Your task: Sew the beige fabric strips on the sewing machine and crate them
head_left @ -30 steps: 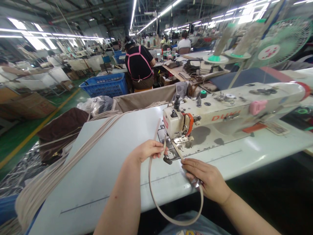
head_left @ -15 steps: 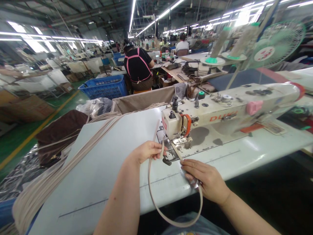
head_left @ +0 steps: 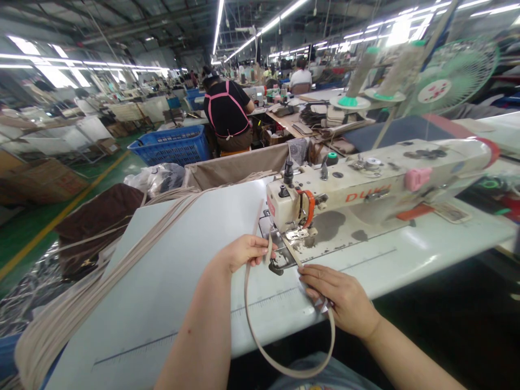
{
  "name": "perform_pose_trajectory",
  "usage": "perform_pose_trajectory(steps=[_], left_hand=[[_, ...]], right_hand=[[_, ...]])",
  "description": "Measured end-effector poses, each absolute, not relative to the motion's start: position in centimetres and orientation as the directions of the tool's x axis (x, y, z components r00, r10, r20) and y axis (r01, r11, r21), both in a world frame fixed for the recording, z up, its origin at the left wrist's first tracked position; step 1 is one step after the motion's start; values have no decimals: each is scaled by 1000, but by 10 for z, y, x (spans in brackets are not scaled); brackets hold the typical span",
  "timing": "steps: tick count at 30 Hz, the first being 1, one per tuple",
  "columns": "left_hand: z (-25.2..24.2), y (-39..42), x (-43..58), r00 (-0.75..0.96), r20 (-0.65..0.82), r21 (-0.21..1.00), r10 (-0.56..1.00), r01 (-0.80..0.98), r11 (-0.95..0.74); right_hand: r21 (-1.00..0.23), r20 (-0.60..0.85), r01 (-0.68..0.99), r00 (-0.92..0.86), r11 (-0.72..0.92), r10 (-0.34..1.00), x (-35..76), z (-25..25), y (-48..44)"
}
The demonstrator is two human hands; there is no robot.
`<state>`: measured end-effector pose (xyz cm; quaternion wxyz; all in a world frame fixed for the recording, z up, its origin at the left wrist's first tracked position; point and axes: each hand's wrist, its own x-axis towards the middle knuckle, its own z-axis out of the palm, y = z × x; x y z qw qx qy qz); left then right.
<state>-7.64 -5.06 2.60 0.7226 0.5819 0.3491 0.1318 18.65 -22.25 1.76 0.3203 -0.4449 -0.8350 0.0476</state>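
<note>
A narrow beige strap [head_left: 292, 374] hangs in a loop over the table's front edge between my hands. My left hand [head_left: 252, 251] pinches a short part of it just left of the sewing machine's needle area. With thumb and fingers closed, my right hand [head_left: 339, 292] grips the length that runs up under the presser foot [head_left: 298, 234]. A shiny metal piece [head_left: 325, 306] shows under my right palm, mostly hidden, so its kind is unclear. The sewing machine [head_left: 345, 187] stands just beyond both hands.
A thick bundle of beige straps [head_left: 122, 257] drapes over the table's left side. Behind the table stand a fabric-lined bin [head_left: 239, 165] and a blue crate [head_left: 170, 145]. A co-worker [head_left: 228, 111] sits further back. Thread cones [head_left: 361, 73] and a fan [head_left: 455, 81] are at right.
The whole view has shifted very slightly to the left. Both hands and the strap keep nearly the same pose at the machine.
</note>
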Motion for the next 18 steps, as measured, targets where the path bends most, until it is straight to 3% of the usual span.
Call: perform_pose_trajectory(steps=[18], left_hand=[[29,-53,-70,668,-374,927,644,278,250]], right_hand=[[-368,495,708,-400,603,772,186,19,-222]])
